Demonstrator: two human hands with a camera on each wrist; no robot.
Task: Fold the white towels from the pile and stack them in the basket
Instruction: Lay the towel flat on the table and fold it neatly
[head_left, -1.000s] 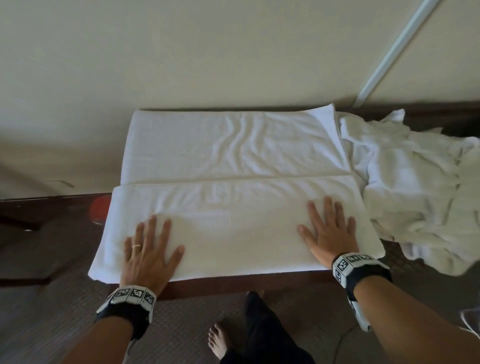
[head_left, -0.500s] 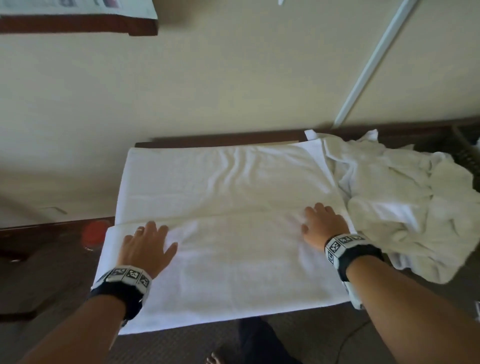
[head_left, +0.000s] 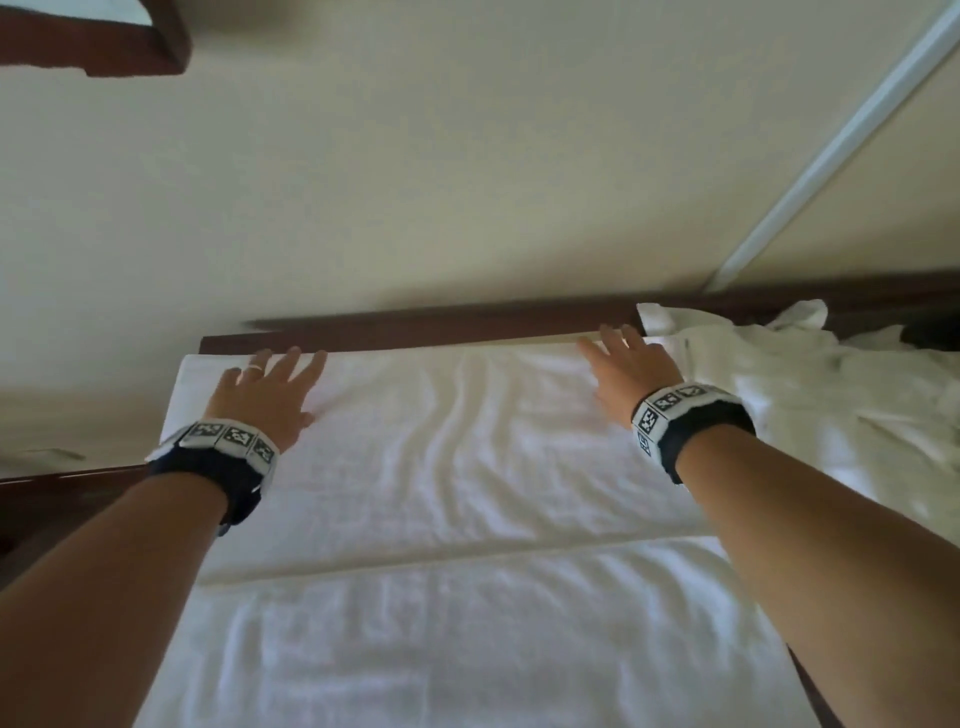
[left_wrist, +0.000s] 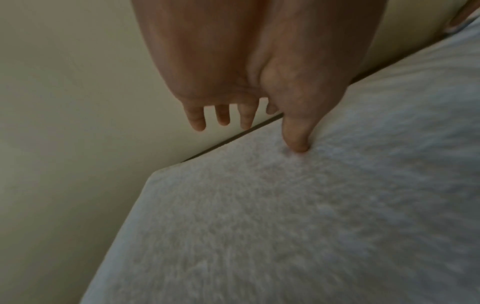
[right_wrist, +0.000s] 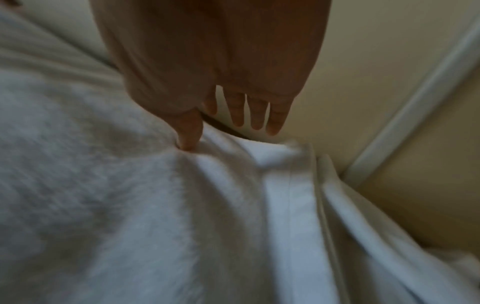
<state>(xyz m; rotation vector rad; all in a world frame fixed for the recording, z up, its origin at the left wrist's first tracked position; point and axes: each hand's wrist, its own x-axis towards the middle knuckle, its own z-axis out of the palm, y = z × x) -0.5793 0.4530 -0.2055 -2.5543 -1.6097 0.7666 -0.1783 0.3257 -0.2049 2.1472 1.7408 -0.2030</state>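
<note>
one white towel (head_left: 467, 467) is spread flat on the dark wood tabletop (head_left: 415, 325), long axis running left-right, parallel to the wall (head_left: 467, 182). a fold line is seen across it left to right, with the near layer lapped over the lower half; the far half shows lengthwise wrinkles near the middle. far long edge sits just short of the tabletop's back rim.

left hand (head_left: 265, 397) is placed at the far-left corner of the towel, fingers straight and spread, pointing at the wall; a ring is worn on one finger. in the left wrist view the thumb (left_wrist: 296, 135) is pressed into the terry, the other fingers extended past the towel edge. nothing is gripped.

right hand (head_left: 631, 371) is placed at the far-right corner, fingers straight and spread the same way. in the right wrist view the thumb (right_wrist: 189, 131) is dug into the cloth, with creases radiating from it; nothing is pinched as far as can be told.

pile of unfolded white towels (head_left: 831, 405) is heaped just right of the spread towel, touching its right end; count in the pile cannot be told. two marker wristbands are worn, one per wrist. a white conduit (head_left: 831, 140) runs diagonally on the wall.
</note>
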